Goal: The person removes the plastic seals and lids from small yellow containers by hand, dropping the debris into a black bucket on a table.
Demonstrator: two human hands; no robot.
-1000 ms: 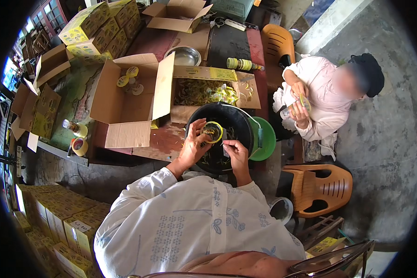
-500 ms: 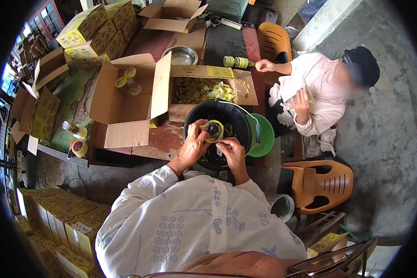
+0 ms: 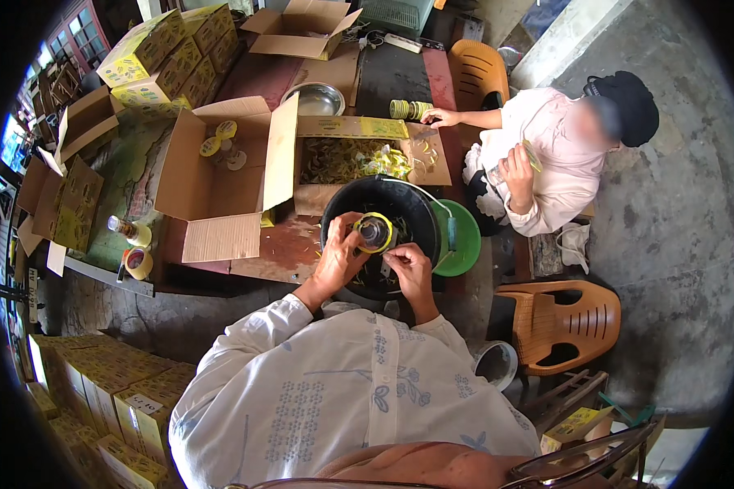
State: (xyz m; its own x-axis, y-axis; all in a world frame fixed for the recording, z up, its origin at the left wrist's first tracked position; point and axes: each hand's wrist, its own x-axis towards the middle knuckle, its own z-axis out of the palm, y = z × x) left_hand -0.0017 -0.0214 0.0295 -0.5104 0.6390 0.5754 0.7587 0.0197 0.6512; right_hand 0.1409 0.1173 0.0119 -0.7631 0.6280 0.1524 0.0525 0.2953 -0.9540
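Over the black bucket (image 3: 338, 273), my left hand (image 3: 335, 259) grips a round clear container (image 3: 374, 233) with a yellow rim and dark contents. My right hand (image 3: 410, 273) is closed in a pinch just below the container's right side. Something small and pale shows at its fingertips, too small to name. Yellowish scraps lie inside the bucket, partly hidden by my hands. A green basin (image 3: 467, 238) stands close against the bucket's right side.
Beyond the bucket, a shallow carton (image 3: 330, 126) holds yellow scraps; left of it, an open carton (image 3: 183, 175) contains several lidded containers. A co-worker (image 3: 546, 138) sits at the right beside a stack of yellow-edged discs (image 3: 408, 109). An orange chair (image 3: 575, 322) stands near right.
The container in my left hand has turned, its round face now more toward me. My right fingers stay close below it. The co-worker's hand has moved left along the stacked discs.
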